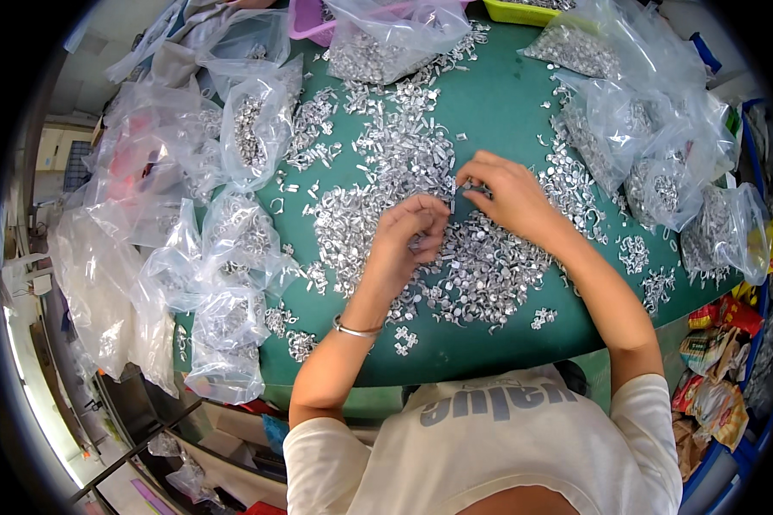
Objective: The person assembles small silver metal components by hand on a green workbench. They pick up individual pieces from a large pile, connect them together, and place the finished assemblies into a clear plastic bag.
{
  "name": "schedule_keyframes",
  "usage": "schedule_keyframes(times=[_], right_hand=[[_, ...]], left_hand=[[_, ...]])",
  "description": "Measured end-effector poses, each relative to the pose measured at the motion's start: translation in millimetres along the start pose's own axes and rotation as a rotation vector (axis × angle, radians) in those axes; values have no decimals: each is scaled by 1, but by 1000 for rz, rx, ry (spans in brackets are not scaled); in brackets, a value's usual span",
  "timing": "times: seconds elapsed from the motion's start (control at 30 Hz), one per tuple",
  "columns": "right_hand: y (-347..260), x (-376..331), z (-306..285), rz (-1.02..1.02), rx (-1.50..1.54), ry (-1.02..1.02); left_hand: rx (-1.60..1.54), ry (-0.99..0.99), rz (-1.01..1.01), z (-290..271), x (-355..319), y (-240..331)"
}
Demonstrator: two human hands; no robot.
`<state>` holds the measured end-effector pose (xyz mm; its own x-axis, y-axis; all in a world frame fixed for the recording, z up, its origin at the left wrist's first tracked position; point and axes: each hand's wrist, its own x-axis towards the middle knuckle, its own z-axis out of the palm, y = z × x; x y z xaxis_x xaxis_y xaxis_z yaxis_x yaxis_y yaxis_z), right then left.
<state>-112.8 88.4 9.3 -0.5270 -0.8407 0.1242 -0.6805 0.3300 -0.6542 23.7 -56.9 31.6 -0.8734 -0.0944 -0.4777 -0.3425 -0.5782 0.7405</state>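
My left hand (410, 230) is closed over the middle of a big heap of small silver metal pieces (404, 163), its fingers curled. Whatever they may hold is too small to make out. Just to its right, my right hand (508, 190) is held over the heap's right edge with bent fingers. Its thumb and index finger stand a little apart, and nothing plain shows between them. The fingertips of both hands are close together but not touching. Below them lies a darker pile of the same metal pieces (489, 279). A metal bangle (356, 328) circles my left wrist.
Clear plastic bags of metal pieces (232, 232) crowd the green tabletop (498, 77) on the left; more bags (661, 163) stand right. A purple basket (313, 26) and a yellow-green tray (520, 12) sit at the far edge. Small clusters (634, 254) lie around the heap.
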Motion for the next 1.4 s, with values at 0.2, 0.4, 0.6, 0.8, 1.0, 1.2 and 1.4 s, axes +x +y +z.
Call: schedule_keyframes(times=[0.2,0.4,0.6,0.8,1.0,1.2,1.4], right_hand=[[0,7,8,-174,-245,-71],[2,17,2,-286,-339,-120],[7,3,-17,80,561,60],[0,-48,-29,482,1316,-160],[-32,-60,7,-76,-216,-74],[-4,-63,-19,-8,-439,52],[-7,-63,-29,36,-265,190]], left_hand=[[1441,418,688,9,16,-35],[1735,330,624,16,26,-30],[1873,231,609,17,28,-25],[1727,233,790,1,38,-25],[366,33,112,6,22,3],[-359,-87,-73,0,6,-11],[34,-71,-120,19,16,-17]])
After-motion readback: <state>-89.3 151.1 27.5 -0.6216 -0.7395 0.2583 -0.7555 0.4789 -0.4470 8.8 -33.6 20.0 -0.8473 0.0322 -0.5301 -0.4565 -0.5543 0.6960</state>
